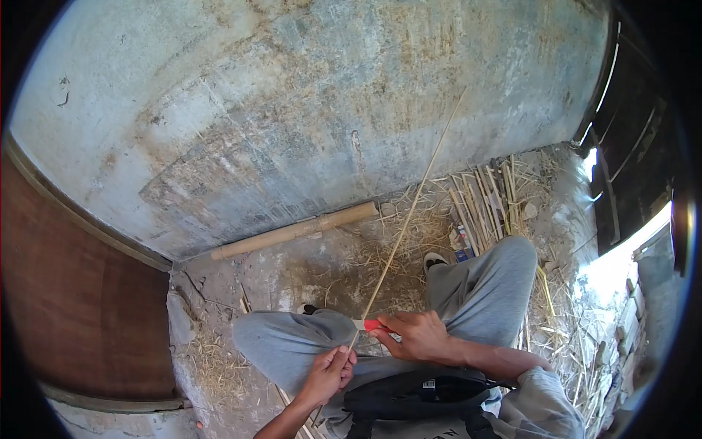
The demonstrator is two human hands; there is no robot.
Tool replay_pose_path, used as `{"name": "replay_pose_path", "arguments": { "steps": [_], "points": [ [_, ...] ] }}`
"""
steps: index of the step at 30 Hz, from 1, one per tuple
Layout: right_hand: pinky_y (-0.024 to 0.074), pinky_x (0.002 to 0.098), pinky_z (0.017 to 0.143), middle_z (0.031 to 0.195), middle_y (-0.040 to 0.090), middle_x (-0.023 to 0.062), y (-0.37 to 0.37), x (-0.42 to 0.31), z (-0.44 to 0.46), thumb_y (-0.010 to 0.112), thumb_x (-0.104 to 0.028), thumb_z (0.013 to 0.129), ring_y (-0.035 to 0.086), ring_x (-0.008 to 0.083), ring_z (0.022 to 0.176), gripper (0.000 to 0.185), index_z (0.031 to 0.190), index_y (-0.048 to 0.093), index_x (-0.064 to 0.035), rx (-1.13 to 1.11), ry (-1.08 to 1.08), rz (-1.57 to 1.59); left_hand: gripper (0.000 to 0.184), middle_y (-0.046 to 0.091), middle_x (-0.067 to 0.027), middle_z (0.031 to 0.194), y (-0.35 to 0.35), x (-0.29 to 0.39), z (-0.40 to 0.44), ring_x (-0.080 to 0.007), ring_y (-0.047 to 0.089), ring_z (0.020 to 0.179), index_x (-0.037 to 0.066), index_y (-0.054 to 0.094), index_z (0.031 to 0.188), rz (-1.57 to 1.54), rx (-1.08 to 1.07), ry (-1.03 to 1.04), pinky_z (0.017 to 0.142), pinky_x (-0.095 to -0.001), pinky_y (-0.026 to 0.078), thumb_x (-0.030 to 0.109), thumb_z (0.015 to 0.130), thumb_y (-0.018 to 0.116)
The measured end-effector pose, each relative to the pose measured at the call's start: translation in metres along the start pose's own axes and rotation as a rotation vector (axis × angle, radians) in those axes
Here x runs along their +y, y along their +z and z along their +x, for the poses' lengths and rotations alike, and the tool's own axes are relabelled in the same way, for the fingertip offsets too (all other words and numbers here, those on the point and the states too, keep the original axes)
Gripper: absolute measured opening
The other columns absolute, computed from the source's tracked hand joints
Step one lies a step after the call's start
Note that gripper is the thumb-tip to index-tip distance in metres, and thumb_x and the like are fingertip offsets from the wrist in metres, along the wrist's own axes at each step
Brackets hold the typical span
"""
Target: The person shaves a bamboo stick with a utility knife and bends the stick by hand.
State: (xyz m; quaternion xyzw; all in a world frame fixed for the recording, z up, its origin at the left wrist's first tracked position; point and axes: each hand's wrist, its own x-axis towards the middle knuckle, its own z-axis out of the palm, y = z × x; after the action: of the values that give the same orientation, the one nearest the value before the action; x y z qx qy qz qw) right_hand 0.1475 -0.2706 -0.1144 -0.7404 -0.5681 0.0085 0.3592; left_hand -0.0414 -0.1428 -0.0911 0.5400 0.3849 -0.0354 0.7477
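A long thin strip of bamboo slants up from my lap toward the wall. My left hand pinches it near its lower end. Just above and to the right, my right hand is wrapped round the red handle of a knife. The knife's short pale blade lies against the strip, a little above my left fingers. Both hands are over my lap, between my bent knees in grey trousers.
A thick bamboo pole lies along the foot of the stained wall. Cut strips are stacked beyond my right knee, beside a small blue box. Shavings litter the floor. A brown panel stands at left.
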Motion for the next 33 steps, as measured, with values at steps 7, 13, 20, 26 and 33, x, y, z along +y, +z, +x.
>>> {"name": "replay_pose_path", "arguments": {
  "steps": [7, 13, 20, 26, 33],
  "points": [
    [0.0480, 0.0420, 0.043, 0.064, 0.064, 0.0104, -0.022, 0.032, 0.020, 0.070, -0.032, 0.086, 0.064, 0.0312, 0.051, 0.025, 0.095, 0.070, -0.0081, 0.097, 0.169, -0.011, 0.035, 0.035, 0.0043, 0.058, -0.002, -0.008, -0.001, -0.0051, 0.027, 0.046, 0.005, 0.051, 0.089, -0.010, -0.023, 0.025, 0.040, -0.0236, 0.020, 0.032, 0.107, 0.038],
    [0.0511, 0.0437, 0.052, 0.070, 0.067, 0.0124, -0.026, 0.032, 0.025, 0.070, -0.030, 0.086, 0.066, 0.0334, 0.060, 0.025, 0.093, 0.070, -0.0055, 0.156, 0.266, -0.013, 0.035, 0.036, 0.0042, 0.058, -0.003, -0.008, -0.002, -0.0051, 0.029, 0.046, 0.004, 0.051, 0.089, 0.004, -0.023, 0.015, 0.040, -0.0232, 0.024, 0.031, 0.107, 0.039],
    [0.0515, 0.0431, 0.051, 0.072, 0.068, 0.0121, -0.018, 0.038, 0.026, 0.071, -0.031, 0.086, 0.067, 0.0333, 0.060, 0.027, 0.096, 0.071, -0.0065, 0.167, 0.258, -0.045, 0.035, 0.038, 0.0038, 0.060, -0.009, -0.011, -0.016, -0.0045, 0.031, 0.047, 0.004, 0.052, 0.090, 0.061, 0.001, -0.015, 0.041, -0.0225, 0.028, 0.031, 0.107, 0.040],
    [0.0505, 0.0435, 0.051, 0.068, 0.066, 0.0142, -0.021, 0.041, 0.031, 0.071, -0.030, 0.086, 0.065, 0.0341, 0.058, 0.028, 0.098, 0.071, -0.0045, 0.199, 0.277, -0.063, 0.038, 0.038, 0.0025, 0.061, -0.019, -0.031, -0.034, -0.0060, 0.031, 0.047, 0.003, 0.055, 0.089, 0.043, 0.040, -0.029, 0.041, -0.0233, 0.025, 0.034, 0.106, 0.041],
    [0.0510, 0.0457, 0.050, 0.070, 0.068, 0.0133, -0.018, 0.054, 0.033, 0.068, -0.034, 0.086, 0.065, 0.0355, 0.057, 0.028, 0.098, 0.071, -0.0083, 0.231, 0.288, -0.149, 0.035, 0.039, 0.0024, 0.063, -0.030, -0.042, -0.054, -0.0046, 0.032, 0.050, 0.004, 0.055, 0.096, 0.035, 0.005, -0.139, 0.043, -0.0224, 0.027, 0.033, 0.107, 0.039]
  ]
}}
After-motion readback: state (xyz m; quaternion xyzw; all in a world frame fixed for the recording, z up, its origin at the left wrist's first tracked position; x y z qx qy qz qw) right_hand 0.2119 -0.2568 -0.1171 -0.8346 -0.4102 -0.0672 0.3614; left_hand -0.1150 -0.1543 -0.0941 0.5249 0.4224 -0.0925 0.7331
